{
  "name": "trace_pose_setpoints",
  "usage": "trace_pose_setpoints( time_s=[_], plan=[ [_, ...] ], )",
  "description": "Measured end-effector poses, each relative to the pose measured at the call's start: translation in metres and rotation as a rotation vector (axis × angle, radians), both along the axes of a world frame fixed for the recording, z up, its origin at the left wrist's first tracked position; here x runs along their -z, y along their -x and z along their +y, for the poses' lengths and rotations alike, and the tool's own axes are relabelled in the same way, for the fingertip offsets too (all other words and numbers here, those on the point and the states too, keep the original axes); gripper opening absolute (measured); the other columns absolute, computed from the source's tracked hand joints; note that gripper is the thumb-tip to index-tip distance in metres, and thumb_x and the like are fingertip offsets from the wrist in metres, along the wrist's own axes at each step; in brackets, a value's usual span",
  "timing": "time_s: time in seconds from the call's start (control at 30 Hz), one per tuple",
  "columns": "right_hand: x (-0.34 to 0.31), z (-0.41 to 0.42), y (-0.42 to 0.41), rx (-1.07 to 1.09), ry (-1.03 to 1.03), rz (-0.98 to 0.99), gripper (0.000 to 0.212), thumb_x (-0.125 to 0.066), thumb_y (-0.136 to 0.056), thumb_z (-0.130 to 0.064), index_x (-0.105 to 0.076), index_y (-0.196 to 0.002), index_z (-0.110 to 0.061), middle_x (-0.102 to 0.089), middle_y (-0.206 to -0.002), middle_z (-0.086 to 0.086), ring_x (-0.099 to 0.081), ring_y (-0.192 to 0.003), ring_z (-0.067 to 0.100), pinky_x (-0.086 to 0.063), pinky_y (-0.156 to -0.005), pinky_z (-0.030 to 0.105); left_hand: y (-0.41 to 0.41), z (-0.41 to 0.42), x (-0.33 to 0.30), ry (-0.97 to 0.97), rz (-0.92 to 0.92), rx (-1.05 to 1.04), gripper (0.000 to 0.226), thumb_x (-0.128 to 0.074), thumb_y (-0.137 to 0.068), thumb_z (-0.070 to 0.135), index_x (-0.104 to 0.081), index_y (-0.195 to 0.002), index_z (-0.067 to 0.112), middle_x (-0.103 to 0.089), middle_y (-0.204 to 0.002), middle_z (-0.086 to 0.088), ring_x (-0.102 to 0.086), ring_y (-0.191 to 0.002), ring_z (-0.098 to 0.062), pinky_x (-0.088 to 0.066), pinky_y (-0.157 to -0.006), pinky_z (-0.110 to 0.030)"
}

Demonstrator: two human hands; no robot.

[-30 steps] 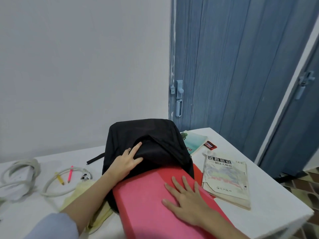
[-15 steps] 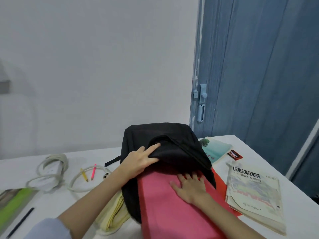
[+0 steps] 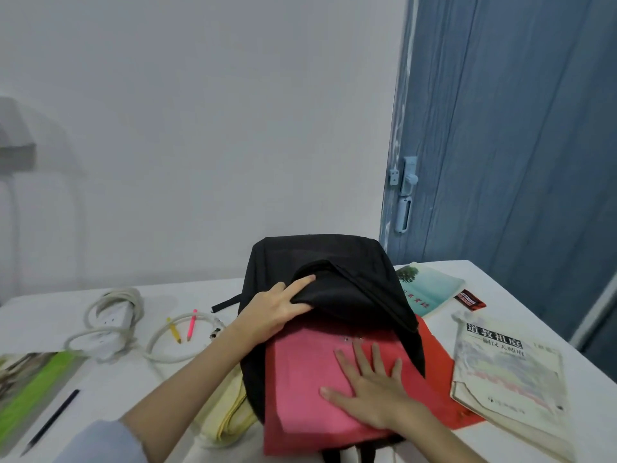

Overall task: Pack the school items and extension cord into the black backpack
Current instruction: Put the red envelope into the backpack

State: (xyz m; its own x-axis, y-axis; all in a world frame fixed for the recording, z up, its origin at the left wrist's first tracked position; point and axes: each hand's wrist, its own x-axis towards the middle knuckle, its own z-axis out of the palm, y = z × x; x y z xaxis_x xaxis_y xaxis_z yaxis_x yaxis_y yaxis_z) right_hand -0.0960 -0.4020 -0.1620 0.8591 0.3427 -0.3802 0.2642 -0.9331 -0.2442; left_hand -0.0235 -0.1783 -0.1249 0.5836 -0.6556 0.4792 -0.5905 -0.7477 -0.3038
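My right hand (image 3: pixel 374 392) lies flat on the pink folder (image 3: pixel 310 389), fingers (image 3: pixel 362 355) straight and spread, pressing its cover and gripping nothing. The folder is a plain pink rectangle; its near end overhangs toward me and its far end sits under the flap of the black backpack (image 3: pixel 334 262). A small stud shows on the folder just beyond my fingertips.

My left hand (image 3: pixel 270 312) grasps the backpack's flap at the left side of the opening, thumb under the fabric edge and index finger extended on top, lifting it. The backpack lies on the white bench (image 3: pixel 500 285), matte black, its mouth facing me.

Right of the backpack: a red sheet (image 3: pixel 437 359) touches its edge and runs under a worn white book (image 3: pixel 507 372) with black characters on its cover. That book reaches close to the bench's right edge. Beyond it lie a small red-and-black card (image 3: pixel 470 299) and a teal book (image 3: pixel 427 289), the latter partly under the backpack's right side.

Left of the backpack: a folded yellow cloth (image 3: pixel 230 419) is tucked against its near-left side. Farther left lie a black pen (image 3: pixel 50 422) and a green-edged book (image 3: pixel 30 385) at the frame's border. A yellow pencil (image 3: pixel 174 330) and a pink pen (image 3: pixel 191 324) lie inside a loop of the white extension cord (image 3: pixel 110 322), well apart from the backpack. A bare strip of bench separates cord and backpack.

A white wall and a blue door (image 3: pixel 500 145) stand behind the backpack.
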Motion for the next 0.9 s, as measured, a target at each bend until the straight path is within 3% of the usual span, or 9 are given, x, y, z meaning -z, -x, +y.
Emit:
trace_pose_setpoints(
  time_s=[0.1, 0.2, 0.27, 0.33, 0.53, 0.63, 0.7, 0.8, 0.9],
  plan=[
    [0.002, 0.008, -0.028, 0.045, 0.0, -0.05, 0.128, 0.012, -0.034, -0.091, 0.002, -0.149, -0.035, 0.004, -0.159, 0.006, 0.011, -0.144, 0.033, 0.012, -0.11, 0.06, 0.004, 0.001, 0.003, -0.037, -0.025, -0.006, 0.048, -0.038, -0.071, 0.003, -0.048, -0.105, 0.035, -0.035, -0.141, -0.004, -0.051, -0.061, -0.017, -0.033, -0.036, -0.018],
    [-0.007, 0.012, -0.041, 0.062, 0.013, -0.052, 0.127, 0.008, -0.042, -0.093, -0.014, -0.15, -0.028, -0.011, -0.158, 0.007, -0.004, -0.145, 0.031, 0.006, -0.112, 0.057, 0.01, 0.004, 0.003, 0.02, 0.049, 0.013, 0.042, -0.062, -0.069, 0.002, -0.061, -0.096, 0.034, -0.034, -0.144, -0.005, -0.057, -0.07, -0.019, -0.043, -0.041, -0.02],
    [-0.021, 0.009, -0.034, 0.031, 0.01, -0.042, 0.094, -0.019, -0.074, -0.083, -0.024, -0.148, -0.025, -0.022, -0.155, 0.009, -0.019, -0.143, 0.029, -0.01, -0.115, 0.049, 0.019, 0.01, 0.006, 0.101, 0.15, 0.027, 0.024, -0.071, -0.072, 0.02, -0.066, -0.088, 0.036, -0.03, -0.149, -0.002, -0.059, -0.105, -0.028, -0.055, -0.068, -0.032],
    [-0.036, 0.002, -0.024, -0.013, -0.061, -0.113, 0.064, -0.044, -0.087, -0.062, -0.041, -0.14, -0.027, -0.044, -0.143, 0.004, -0.042, -0.131, 0.022, -0.033, -0.107, 0.035, 0.038, 0.023, 0.012, 0.246, 0.269, -0.019, 0.014, -0.063, -0.076, 0.049, -0.066, -0.086, 0.04, -0.023, -0.153, 0.007, -0.03, -0.138, -0.029, -0.038, -0.103, -0.045],
    [-0.056, 0.018, -0.004, -0.108, -0.545, -0.77, 0.014, -0.061, -0.082, -0.038, -0.067, -0.091, -0.029, -0.065, -0.085, -0.015, -0.055, -0.073, 0.0, -0.05, -0.067, 0.024, 0.091, 0.063, 0.043, 0.411, 0.406, -0.196, 0.052, -0.061, -0.062, 0.072, -0.048, -0.097, 0.035, -0.011, -0.15, 0.021, -0.015, -0.138, -0.01, -0.02, -0.108, -0.029],
    [-0.057, 0.041, -0.004, -0.167, -0.634, -0.968, 0.017, -0.063, -0.078, -0.034, -0.068, -0.091, -0.023, -0.059, -0.092, -0.009, -0.053, -0.082, 0.009, -0.045, -0.066, 0.021, 0.113, 0.074, 0.04, 0.535, 0.574, -0.187, 0.018, -0.068, -0.076, 0.025, -0.055, -0.086, 0.032, -0.014, -0.144, 0.024, -0.036, -0.13, -0.006, -0.031, -0.097, -0.01],
    [-0.058, 0.056, -0.002, -0.182, -0.549, -1.017, 0.033, -0.067, -0.073, -0.041, -0.067, -0.1, -0.022, -0.057, -0.11, 0.0, -0.051, -0.096, 0.018, -0.044, -0.074, 0.028, 0.124, 0.078, 0.037, 0.636, 0.607, -0.195, 0.039, -0.055, -0.074, -0.009, -0.056, -0.083, 0.029, -0.028, -0.137, 0.024, -0.05, -0.116, -0.003, -0.042, -0.079, -0.009],
    [-0.056, 0.079, 0.006, -0.199, -0.36, -0.888, 0.067, -0.058, -0.064, -0.069, -0.058, -0.117, -0.026, -0.05, -0.131, 0.007, -0.049, -0.113, 0.027, -0.045, -0.084, 0.042, 0.14, 0.099, 0.038, 0.735, 0.435, -0.255, 0.046, -0.045, -0.061, -0.019, -0.061, -0.068, 0.022, -0.055, -0.114, 0.011, -0.051, -0.096, 0.016, -0.035, -0.072, -0.001],
    [-0.035, 0.095, 0.02, -0.284, -0.154, -0.683, 0.101, -0.04, -0.05, -0.092, -0.055, -0.123, -0.025, -0.056, -0.13, 0.009, -0.06, -0.108, 0.03, -0.051, -0.079, 0.046, 0.157, 0.144, 0.044, 0.801, 0.171, -0.422, 0.041, -0.043, -0.058, -0.014, -0.059, -0.062, 0.023, -0.059, -0.094, 0.008, -0.049, -0.084, 0.006, -0.034, -0.071, -0.006]
  ],
)
